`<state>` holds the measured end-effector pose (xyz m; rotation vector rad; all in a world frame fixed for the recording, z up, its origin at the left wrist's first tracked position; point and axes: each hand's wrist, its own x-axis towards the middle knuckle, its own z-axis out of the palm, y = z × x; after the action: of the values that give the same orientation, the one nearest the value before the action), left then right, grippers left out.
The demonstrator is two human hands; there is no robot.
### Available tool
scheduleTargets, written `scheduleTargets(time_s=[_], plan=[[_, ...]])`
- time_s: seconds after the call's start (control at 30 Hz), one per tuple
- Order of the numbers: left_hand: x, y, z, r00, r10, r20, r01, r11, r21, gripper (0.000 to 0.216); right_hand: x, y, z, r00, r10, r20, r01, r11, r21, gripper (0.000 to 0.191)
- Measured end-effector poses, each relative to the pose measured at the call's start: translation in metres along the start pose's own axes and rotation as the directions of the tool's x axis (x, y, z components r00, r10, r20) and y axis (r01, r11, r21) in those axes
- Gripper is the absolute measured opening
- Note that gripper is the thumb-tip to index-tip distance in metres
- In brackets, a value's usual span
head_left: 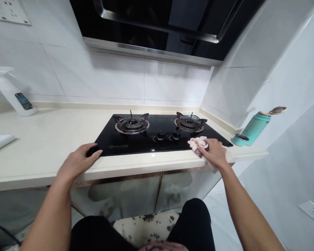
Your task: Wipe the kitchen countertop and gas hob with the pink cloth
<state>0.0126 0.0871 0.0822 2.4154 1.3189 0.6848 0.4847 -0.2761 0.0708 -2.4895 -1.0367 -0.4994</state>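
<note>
Along the countertop (36, 164) edge, left hand (77, 161) open against the gas hob (157, 122), right hand (214, 153) clutching a cloth (197, 143)

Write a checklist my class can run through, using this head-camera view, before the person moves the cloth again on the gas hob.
1. Right hand grips the pink cloth: ok.
2. Left hand is empty and rests by the front corner of the black glass hob: ok.
3. No flame shows on the left burner or right burner: ok.
4. Control knobs are in the off position: cannot tell.
5. Glass surface is free of grease: cannot tell.
6. Teal flask stands apart from the cloth: ok.
</note>
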Motion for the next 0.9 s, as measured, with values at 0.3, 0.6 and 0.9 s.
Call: scheduleTargets(time_s=[0.3,0.6,0.9], plan=[[-0.004,0.003,-0.001,1.000,0.016,-0.008,-0.015,0.999,0.036,0.071,-0.047,-0.178,0.001,0.864,-0.500,0.061,0.455,0.827,0.331,0.037],[-0.009,0.005,-0.004,0.999,0.038,-0.023,-0.038,0.999,0.010,0.072,-0.043,-0.143,0.005,0.812,-0.584,-0.001,0.534,0.740,0.409,0.043],[-0.004,-0.003,-0.002,1.000,0.011,-0.016,-0.011,0.999,0.030,0.068,-0.006,0.023,0.000,0.956,-0.274,-0.105,0.285,0.952,0.113,0.044]])
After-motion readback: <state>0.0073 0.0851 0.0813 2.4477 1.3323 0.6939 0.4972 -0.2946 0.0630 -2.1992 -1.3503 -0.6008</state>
